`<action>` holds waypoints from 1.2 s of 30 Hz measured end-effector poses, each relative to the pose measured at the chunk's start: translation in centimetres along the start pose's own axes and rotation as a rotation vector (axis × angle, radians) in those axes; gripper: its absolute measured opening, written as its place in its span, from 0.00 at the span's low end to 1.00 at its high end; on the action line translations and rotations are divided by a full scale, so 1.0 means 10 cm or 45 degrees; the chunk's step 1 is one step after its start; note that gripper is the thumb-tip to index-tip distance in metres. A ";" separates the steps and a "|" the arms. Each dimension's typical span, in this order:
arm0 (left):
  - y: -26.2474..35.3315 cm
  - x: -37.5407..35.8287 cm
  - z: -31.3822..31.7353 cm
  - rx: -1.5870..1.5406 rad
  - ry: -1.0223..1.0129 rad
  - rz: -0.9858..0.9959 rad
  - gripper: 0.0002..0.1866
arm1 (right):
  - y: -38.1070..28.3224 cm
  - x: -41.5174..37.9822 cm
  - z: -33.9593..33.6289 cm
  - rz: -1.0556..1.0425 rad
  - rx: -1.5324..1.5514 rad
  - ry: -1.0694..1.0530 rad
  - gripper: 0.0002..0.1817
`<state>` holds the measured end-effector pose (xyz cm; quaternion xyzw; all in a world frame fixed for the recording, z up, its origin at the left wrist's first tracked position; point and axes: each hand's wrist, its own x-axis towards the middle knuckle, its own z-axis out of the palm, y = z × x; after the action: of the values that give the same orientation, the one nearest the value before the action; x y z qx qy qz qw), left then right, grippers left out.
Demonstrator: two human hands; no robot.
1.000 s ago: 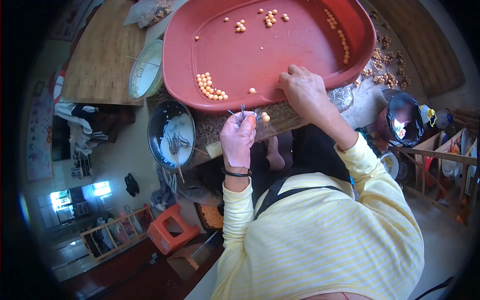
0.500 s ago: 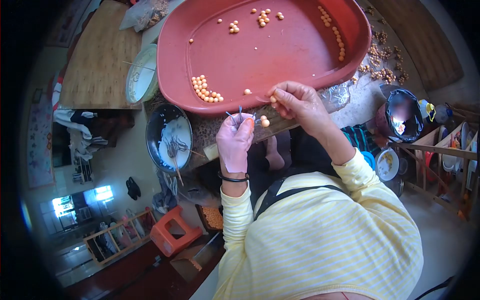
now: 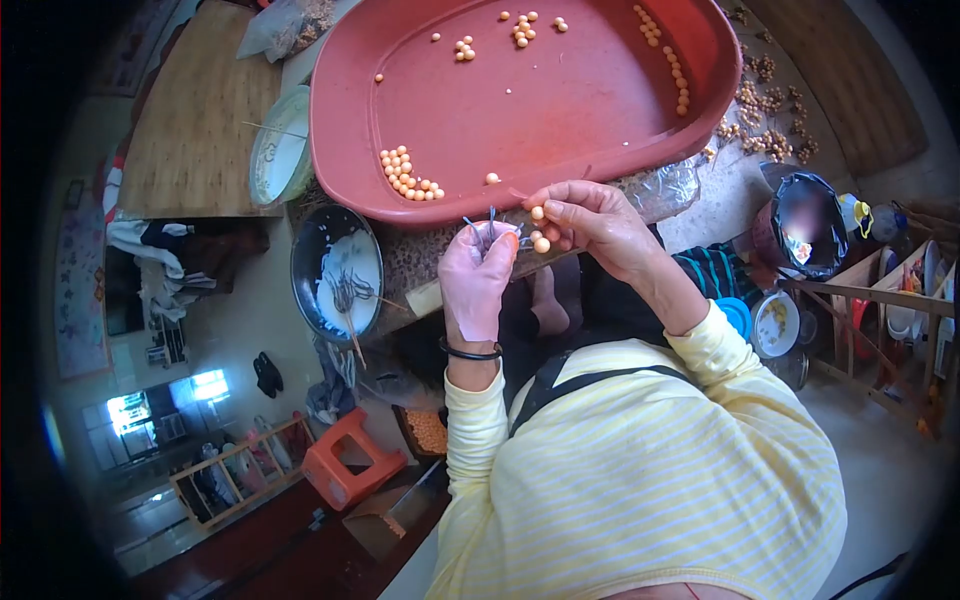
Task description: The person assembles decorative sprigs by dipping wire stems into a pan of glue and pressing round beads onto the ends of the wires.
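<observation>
In front of the tub's near edge, my left hand (image 3: 475, 285) is closed around several thin dark wires (image 3: 482, 230) that stick up from its fingers. Small orange balls (image 3: 541, 243) sit at the wires' right-hand end, close to my right fingers. My right hand (image 3: 600, 225) pinches another orange ball (image 3: 538, 213) between thumb and fingertips. Both hands are almost touching. Beyond them stands a large red plastic tub (image 3: 480, 205), with orange balls (image 3: 405, 175) clustered at its near left and more along its far and right sides.
Left of the tub are a dark bowl (image 3: 372, 315) of white liquid with wire tools in it and a pale bowl (image 3: 297, 115) with a stick. Bunches of finished-looking orange-ball stems (image 3: 770, 125) lie at the right. A bagged bin (image 3: 800, 250) and an orange stool (image 3: 350, 465) stand nearby.
My right hand has come down slightly with its ball, beside the balls on the wires. My left hand has shifted a little to the right.
</observation>
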<state>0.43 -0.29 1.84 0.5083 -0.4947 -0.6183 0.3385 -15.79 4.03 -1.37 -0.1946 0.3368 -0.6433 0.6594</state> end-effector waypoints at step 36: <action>-0.15 0.02 -0.06 0.236 0.017 0.094 0.03 | 0.19 -0.04 0.04 -0.190 -0.434 -0.027 0.06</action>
<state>1.14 -0.17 0.33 0.5230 -0.5657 -0.5538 0.3158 -14.12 4.58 -2.35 -0.3348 0.4187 -0.6218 0.5709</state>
